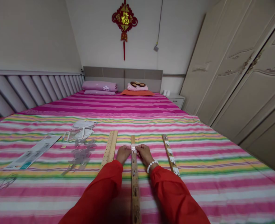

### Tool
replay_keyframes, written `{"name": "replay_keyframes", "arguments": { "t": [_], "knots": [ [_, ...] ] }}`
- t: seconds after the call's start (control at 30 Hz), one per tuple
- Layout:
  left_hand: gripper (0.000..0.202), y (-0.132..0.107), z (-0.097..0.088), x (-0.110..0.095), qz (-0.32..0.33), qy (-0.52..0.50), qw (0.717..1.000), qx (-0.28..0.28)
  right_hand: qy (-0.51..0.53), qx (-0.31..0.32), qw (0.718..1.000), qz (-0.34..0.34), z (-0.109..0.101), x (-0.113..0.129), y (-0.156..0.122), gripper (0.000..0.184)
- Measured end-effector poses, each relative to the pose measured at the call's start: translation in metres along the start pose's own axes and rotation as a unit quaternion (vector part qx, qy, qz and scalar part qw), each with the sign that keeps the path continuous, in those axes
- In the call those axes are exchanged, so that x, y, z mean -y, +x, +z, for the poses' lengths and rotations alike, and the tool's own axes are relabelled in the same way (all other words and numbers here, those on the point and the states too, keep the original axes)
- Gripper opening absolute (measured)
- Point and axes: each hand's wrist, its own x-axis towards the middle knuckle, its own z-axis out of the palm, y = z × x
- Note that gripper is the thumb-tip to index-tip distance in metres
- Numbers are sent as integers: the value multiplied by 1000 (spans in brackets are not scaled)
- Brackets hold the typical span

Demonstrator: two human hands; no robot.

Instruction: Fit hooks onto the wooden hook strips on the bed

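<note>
A long wooden strip (134, 183) lies lengthwise on the striped bedspread in front of me, with several small metal hooks along its near part. Toward its far end sits a small clear adhesive hook (133, 149) with a shiny metal middle. My left hand (123, 153) pinches its left edge, and my right hand (144, 153), with a white bead bracelet at the wrist, pinches the right edge. Whether the piece is pressed flat onto the wood cannot be made out. To the right, another wooden strip (168, 149) carries several white hooks. A pale wooden strip with holes (111, 144) lies left of my left hand.
On the left are a pile of clear plastic pieces (81, 154), white packaging (83, 129), a long packaging card (34, 153) and scissors (6, 182). Pillows (100, 86) lie at the headboard (123, 74). A rail (34, 88) borders the left side; wardrobes (232, 71) stand right.
</note>
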Motion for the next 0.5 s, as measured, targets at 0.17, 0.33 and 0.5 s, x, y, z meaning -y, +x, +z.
{"name": "replay_keyframes", "arguments": {
  "t": [0.17, 0.33, 0.5],
  "knots": [
    [14, 2, 0, 3, -9, 12, 1000, -9, -5, -10, 1000, 13, 1, 0, -1, 19],
    [18, 2, 0, 5, -3, 31, 999, -19, -11, -12, 1000, 7, 0, -3, 0, 20],
    [22, 3, 0, 4, -8, 60, 998, -11, -52, -23, 998, 26, 2, -1, 1, 23]
  ]
}}
